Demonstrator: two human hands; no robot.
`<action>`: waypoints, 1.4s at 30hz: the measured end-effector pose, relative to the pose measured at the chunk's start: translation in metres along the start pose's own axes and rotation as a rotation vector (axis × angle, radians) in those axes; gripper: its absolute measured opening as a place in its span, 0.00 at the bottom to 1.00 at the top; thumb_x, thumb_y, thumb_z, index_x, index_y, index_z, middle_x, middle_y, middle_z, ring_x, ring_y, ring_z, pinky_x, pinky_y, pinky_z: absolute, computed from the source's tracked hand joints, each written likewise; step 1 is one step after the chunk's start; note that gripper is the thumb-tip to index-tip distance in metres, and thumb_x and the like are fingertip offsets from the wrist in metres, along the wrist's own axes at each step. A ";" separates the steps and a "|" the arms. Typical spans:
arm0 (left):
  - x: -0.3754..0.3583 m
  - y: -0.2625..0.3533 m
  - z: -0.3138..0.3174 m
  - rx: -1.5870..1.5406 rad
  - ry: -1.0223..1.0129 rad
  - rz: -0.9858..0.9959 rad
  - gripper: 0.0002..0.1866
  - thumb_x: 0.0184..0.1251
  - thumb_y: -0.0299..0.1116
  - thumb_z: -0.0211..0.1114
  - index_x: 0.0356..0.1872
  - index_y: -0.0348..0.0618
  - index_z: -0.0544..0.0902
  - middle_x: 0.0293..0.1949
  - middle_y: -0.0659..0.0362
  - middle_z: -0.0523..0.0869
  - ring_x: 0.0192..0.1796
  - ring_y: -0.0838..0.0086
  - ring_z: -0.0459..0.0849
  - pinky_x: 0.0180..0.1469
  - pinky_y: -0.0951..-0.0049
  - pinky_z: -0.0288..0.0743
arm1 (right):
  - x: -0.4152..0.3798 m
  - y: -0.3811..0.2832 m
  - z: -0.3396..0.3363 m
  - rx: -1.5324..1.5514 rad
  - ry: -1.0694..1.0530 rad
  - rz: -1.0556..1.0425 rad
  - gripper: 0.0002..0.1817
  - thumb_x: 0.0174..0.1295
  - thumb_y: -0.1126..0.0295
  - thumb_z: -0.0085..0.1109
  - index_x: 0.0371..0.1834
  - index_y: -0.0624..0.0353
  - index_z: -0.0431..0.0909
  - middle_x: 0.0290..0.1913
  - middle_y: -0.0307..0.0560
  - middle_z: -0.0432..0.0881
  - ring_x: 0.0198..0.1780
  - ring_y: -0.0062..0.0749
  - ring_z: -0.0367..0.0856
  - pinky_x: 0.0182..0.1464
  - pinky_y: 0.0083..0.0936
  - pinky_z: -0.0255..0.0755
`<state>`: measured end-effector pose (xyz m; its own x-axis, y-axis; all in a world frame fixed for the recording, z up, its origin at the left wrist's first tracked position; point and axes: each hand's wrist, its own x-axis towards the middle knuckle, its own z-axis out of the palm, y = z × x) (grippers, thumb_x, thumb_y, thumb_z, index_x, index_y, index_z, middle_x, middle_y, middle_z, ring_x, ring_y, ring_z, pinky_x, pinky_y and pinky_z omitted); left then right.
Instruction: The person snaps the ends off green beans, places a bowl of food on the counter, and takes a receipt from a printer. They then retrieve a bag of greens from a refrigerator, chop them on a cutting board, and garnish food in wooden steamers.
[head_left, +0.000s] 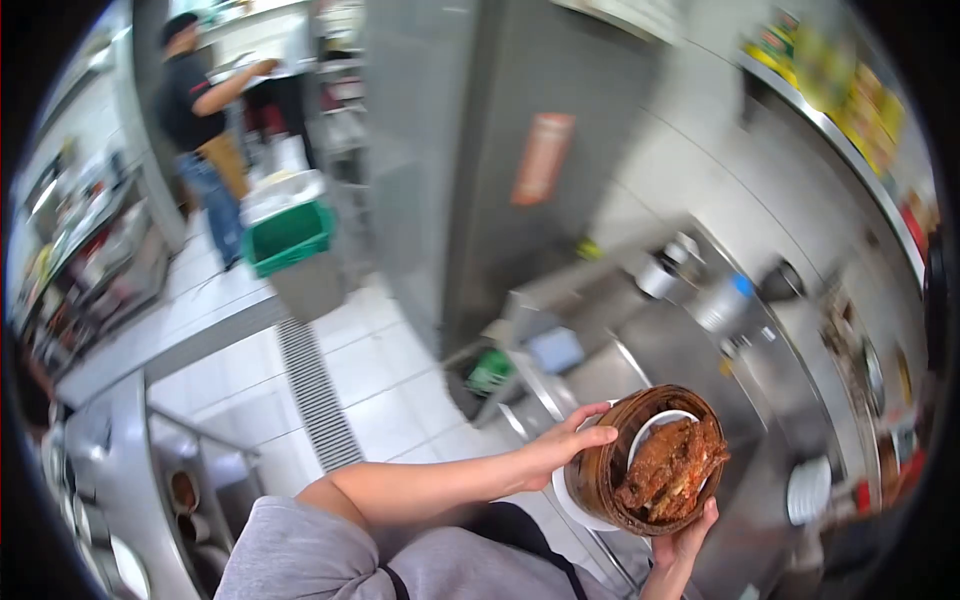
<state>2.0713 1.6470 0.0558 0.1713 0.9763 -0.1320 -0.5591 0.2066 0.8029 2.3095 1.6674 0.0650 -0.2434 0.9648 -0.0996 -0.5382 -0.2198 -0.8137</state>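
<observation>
A round bamboo steamer basket (592,470) is held between my two hands, tilted toward the camera. Inside it a white bowl (648,432) carries reddish-brown, sauced pieces of food (675,468). My left hand (565,445) grips the left side of the basket, its thumb over the rim. At the lower right side, my right hand (688,540) holds the basket with fingers against its wall; part of this hand is hidden behind it. A white plate (572,508) shows under and behind the basket.
Steel counter (660,350) ahead and right, with metal containers (662,272) and stacked white dishes (808,490). Green-topped bin (290,240) stands on the tiled floor near a person (195,120). A steel table (115,440) is at left, a floor drain (318,395) between.
</observation>
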 end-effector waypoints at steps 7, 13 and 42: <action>-0.193 0.106 -0.137 -0.071 0.571 0.205 0.46 0.48 0.55 0.63 0.65 0.52 0.50 0.64 0.49 0.53 0.67 0.59 0.46 0.65 0.58 0.39 | 0.036 0.130 0.219 -0.044 -0.485 0.380 0.36 0.50 0.49 0.55 0.59 0.58 0.60 0.57 0.48 0.67 0.56 0.40 0.67 0.56 0.38 0.65; -0.319 0.145 -0.290 -0.407 0.851 0.426 0.44 0.49 0.52 0.63 0.66 0.53 0.49 0.64 0.49 0.51 0.67 0.59 0.47 0.64 0.56 0.45 | 0.053 0.293 0.405 -0.116 -0.801 0.673 0.34 0.52 0.49 0.54 0.57 0.59 0.63 0.56 0.47 0.69 0.56 0.39 0.68 0.57 0.37 0.62; -0.977 0.411 -0.869 -0.583 1.722 1.170 0.42 0.44 0.55 0.60 0.64 0.63 0.54 0.63 0.62 0.57 0.63 0.60 0.52 0.57 0.40 0.45 | -0.250 0.957 1.296 -0.663 -1.876 1.226 0.47 0.39 0.41 0.59 0.64 0.46 0.53 0.62 0.48 0.56 0.62 0.41 0.52 0.58 0.51 0.47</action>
<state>0.9691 0.8331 0.0098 -0.8613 -0.3527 -0.3658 -0.0127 -0.7048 0.7093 0.8091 1.0290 0.0534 -0.5387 -0.7524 -0.3790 0.5245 0.0525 -0.8498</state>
